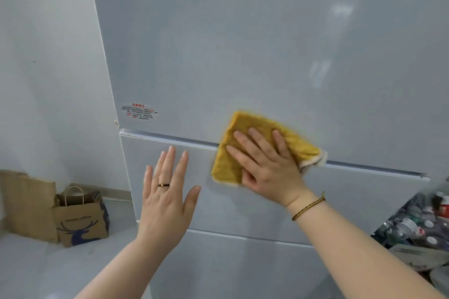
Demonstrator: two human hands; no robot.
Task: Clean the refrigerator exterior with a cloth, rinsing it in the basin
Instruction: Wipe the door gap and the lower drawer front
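Pretty sure this is the wiping step: the right hand [264, 165] lies flat with fingers spread on the yellow cloth [245, 126], pressing it to the refrigerator [243, 43] front, right over the gap between the upper door and the drawer below. The left hand [165, 196] is open too, fingers straight, just left of the cloth, and I can't tell if it touches the drawer. Next move probably calls for an even swipe along that gap, then a rinse, though no basin is in view.
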